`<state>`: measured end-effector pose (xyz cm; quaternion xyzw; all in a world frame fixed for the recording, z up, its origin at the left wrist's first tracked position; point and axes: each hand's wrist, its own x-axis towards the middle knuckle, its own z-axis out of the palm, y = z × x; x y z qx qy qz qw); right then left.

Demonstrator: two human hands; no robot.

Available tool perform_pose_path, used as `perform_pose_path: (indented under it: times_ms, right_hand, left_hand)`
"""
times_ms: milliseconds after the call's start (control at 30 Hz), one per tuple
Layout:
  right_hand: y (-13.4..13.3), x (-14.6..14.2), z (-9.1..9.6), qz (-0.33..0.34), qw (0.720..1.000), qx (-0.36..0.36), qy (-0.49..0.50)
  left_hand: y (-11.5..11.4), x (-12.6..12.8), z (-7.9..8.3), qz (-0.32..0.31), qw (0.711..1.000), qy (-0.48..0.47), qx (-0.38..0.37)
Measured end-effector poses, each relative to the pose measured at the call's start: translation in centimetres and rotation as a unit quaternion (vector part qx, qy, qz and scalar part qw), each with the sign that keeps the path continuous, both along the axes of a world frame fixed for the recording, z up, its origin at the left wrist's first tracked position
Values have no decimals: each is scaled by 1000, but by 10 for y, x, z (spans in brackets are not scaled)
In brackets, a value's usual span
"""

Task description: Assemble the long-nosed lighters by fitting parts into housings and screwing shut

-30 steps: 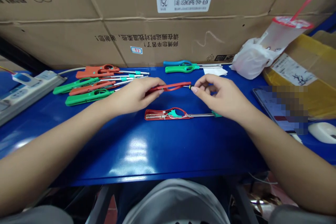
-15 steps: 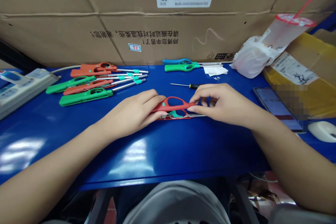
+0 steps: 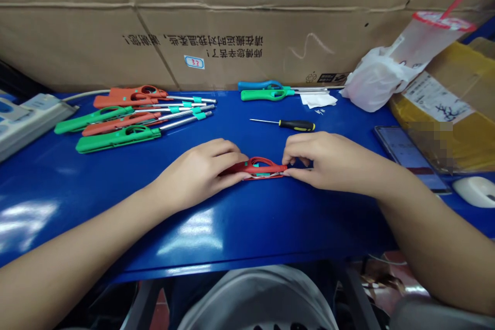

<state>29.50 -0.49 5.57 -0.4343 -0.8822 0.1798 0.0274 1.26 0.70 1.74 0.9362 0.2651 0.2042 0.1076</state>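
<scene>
A red long-nosed lighter (image 3: 266,168) lies on the blue table between my hands, its upper shell half resting over the lower half. A gap with a thin wire and green trigger shows along its near side. My left hand (image 3: 207,170) is closed around the handle end, thumb in front and fingers behind. With thumb and fingertips, my right hand (image 3: 328,162) pinches the nozzle end of the shell. Most of the metal tube is hidden behind that hand. Just beyond it lies a black and yellow screwdriver (image 3: 297,125).
Several orange and green lighters (image 3: 119,136) lie at the left beside a power strip (image 3: 33,124). Blue and green lighters (image 3: 265,94) are at the back near white paper (image 3: 319,100). A bagged cup (image 3: 386,72), phone (image 3: 410,157) and mouse (image 3: 475,192) stand right; a carton (image 3: 216,26) stands behind.
The red upper shell has come down onto the lower half, narrowing the gap. Both hands have moved slightly nearer to me with it. The screwdriver handle now shows clear of my right hand.
</scene>
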Motion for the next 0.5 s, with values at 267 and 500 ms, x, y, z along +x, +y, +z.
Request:
perform_pose_path:
  times_ms: [267, 500]
  right_hand:
    - [0, 4, 2, 13, 1000, -13, -10]
    - [-1, 5, 3, 25, 999, -22, -18]
  left_hand:
    - [0, -2, -1, -5, 999, 32, -37]
    - [-1, -3, -1, -28, 997, 23, -63]
